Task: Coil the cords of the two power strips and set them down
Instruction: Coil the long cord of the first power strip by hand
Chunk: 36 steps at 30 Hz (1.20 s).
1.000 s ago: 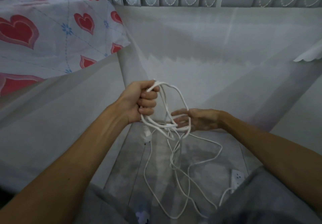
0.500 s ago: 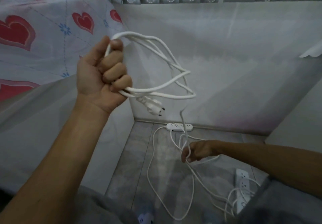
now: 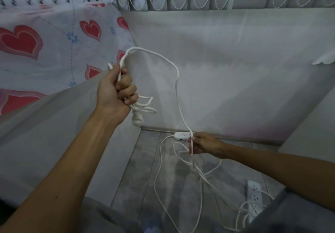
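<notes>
The left hand (image 3: 116, 91) is fisted tight round a bunch of white cord (image 3: 176, 73). Short loops (image 3: 146, 108) stick out below the fingers, and what looks like the plug (image 3: 136, 121) dangles under them, though it is too blurred to be sure. From the top of the fist one strand arcs up, over to the right and down to the right hand (image 3: 204, 145). That hand pinches the strand between curled fingers and thumb, low down, just in front of a power strip (image 3: 182, 136) lying on the floor (image 3: 137, 169) against the wall (image 3: 235, 69). Below that hand the cord trails in slack curves across the floor toward a second power strip (image 3: 254, 196) at the lower right.

Half a second ago the gathered loops spread wide to the right of the left fist. Now they sit bunched small beneath it, and a single long strand spans the two hands. A heart-print cloth (image 3: 54, 51) hangs at the left.
</notes>
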Each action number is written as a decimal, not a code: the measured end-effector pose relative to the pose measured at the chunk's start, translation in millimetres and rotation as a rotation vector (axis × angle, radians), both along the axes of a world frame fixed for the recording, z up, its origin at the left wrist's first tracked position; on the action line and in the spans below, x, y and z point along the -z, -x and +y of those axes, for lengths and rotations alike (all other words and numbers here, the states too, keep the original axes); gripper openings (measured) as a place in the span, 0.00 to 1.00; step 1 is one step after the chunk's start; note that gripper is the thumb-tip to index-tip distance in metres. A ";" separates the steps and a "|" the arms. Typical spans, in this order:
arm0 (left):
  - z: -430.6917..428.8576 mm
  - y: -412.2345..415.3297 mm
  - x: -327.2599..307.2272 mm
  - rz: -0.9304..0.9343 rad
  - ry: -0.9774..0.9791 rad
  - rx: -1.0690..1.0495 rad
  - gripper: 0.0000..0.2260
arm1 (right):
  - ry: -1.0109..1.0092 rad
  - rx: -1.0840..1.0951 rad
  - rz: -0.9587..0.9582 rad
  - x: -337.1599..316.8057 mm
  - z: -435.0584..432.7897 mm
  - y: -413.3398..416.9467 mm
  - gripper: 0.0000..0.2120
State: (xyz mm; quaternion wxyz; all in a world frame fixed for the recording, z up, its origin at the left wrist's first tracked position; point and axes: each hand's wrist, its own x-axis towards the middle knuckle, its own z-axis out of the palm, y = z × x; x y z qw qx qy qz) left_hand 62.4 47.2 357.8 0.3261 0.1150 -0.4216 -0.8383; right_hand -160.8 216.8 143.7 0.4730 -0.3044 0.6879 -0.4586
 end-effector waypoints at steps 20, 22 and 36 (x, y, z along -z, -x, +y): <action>22.4 37.2 62.0 -0.920 0.900 0.345 0.16 | 0.277 -0.367 0.499 -94.3 -13.9 -73.7 0.09; 24.5 36.9 63.1 -0.951 0.865 0.438 0.18 | 0.354 -0.222 0.364 -105.7 -12.0 -63.7 0.06; 37.4 29.6 39.5 -0.912 0.452 0.728 0.21 | 0.238 0.014 0.553 -87.1 -10.2 -8.9 0.23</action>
